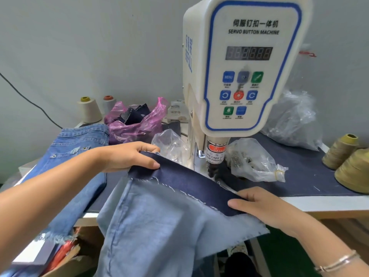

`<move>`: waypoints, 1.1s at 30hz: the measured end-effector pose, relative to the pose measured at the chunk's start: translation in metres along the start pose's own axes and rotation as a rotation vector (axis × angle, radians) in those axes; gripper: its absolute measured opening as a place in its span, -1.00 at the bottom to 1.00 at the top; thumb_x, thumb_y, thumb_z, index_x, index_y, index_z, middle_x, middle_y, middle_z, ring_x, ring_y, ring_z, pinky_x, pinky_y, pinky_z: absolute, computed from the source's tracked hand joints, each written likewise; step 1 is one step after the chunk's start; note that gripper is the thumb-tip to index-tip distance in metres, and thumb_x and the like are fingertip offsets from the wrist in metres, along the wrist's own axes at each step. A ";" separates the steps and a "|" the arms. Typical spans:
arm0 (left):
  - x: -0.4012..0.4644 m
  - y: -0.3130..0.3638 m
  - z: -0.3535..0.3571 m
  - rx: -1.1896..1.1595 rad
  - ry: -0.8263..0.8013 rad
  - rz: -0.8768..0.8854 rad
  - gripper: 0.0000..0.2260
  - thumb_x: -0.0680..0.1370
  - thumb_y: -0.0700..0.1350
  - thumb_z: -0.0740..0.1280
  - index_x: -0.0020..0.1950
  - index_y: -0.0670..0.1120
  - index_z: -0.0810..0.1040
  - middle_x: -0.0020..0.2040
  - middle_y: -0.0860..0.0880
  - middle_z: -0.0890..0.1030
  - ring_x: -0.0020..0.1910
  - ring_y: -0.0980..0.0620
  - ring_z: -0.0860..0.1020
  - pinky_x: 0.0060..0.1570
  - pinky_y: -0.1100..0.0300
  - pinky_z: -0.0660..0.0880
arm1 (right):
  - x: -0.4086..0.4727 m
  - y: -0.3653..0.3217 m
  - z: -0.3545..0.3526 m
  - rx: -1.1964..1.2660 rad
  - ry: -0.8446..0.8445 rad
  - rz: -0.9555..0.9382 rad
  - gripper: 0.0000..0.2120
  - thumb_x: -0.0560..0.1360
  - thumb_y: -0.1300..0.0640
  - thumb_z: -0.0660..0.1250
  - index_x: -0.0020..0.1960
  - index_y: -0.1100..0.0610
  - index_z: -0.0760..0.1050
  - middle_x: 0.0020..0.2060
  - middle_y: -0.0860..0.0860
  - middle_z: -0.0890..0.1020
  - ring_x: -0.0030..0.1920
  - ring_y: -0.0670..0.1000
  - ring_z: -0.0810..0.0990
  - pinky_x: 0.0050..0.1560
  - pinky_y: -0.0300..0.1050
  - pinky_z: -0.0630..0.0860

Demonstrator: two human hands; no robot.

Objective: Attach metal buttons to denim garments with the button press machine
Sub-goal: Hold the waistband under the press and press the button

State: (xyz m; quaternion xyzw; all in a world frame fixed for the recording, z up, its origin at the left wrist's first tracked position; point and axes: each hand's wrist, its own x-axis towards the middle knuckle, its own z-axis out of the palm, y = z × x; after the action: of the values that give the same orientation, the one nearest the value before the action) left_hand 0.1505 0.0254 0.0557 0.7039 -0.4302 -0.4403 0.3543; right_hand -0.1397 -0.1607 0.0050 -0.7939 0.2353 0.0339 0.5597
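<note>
A white servo button machine (242,64) stands at the back of the table, its press head (214,156) pointing down at the work surface. A dark denim garment (185,182) with a pale inner side lies stretched in front of the press and hangs off the table edge. My left hand (127,156) pinches the folded dark band at its far left end, thumb on top. My right hand (265,206) pinches the same band at its near right end. A clear bag of metal buttons (253,158) lies just right of the press head.
Lighter blue jeans (75,156) lie at the left, draping off the table. Behind are a pink bag of denim scraps (137,120), clear plastic bags (293,120) and thread cones (89,110). Two yellow-brown thread cones (347,162) stand at the right. A cardboard box (65,258) sits below.
</note>
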 end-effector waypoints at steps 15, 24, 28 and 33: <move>-0.007 -0.019 -0.024 0.212 0.024 -0.249 -0.42 0.28 0.08 0.57 0.22 0.04 0.45 0.16 0.18 0.50 0.00 0.44 0.53 0.00 0.58 0.39 | 0.013 0.015 -0.008 0.073 -0.100 -0.162 -0.91 0.40 0.13 0.37 -0.25 -0.04 0.55 -0.34 -0.14 0.53 -0.32 -0.18 0.43 -0.27 -0.32 0.34; -0.007 -0.021 -0.018 0.188 0.033 -0.226 -0.09 0.24 0.03 0.51 0.51 -0.13 0.22 0.50 0.00 0.25 0.29 0.21 0.29 0.23 0.32 0.22 | 0.016 0.023 -0.007 0.132 -0.104 -0.015 -0.80 0.39 -0.04 0.41 -0.01 -0.03 0.64 -0.35 -0.23 0.53 -0.35 -0.25 0.46 -0.31 -0.44 0.38; -0.006 -0.023 -0.019 0.153 0.036 -0.214 -0.14 0.28 0.01 0.47 0.51 -0.13 0.21 0.40 0.07 0.35 0.29 0.19 0.38 0.26 0.32 0.25 | 0.016 0.027 -0.006 0.115 -0.042 -0.038 -0.77 0.51 0.05 0.36 -0.32 0.03 0.59 -0.46 -0.17 0.43 -0.43 -0.20 0.36 -0.37 -0.42 0.30; -0.012 -0.023 -0.020 0.012 -0.158 -0.134 -0.66 0.54 -0.10 0.33 0.29 -0.17 0.50 0.22 -0.08 0.62 0.22 -0.03 0.57 0.23 0.19 0.48 | 0.011 0.034 -0.008 0.627 0.118 -0.015 -0.65 0.29 0.12 0.44 0.07 0.16 0.63 -0.03 0.12 0.70 -0.14 0.04 0.68 -0.24 -0.22 0.58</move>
State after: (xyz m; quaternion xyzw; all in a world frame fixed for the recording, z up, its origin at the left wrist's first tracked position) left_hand 0.1734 0.0474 0.0462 0.6963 -0.4117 -0.5144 0.2848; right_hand -0.1457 -0.1799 -0.0251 -0.5851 0.2604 -0.0906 0.7627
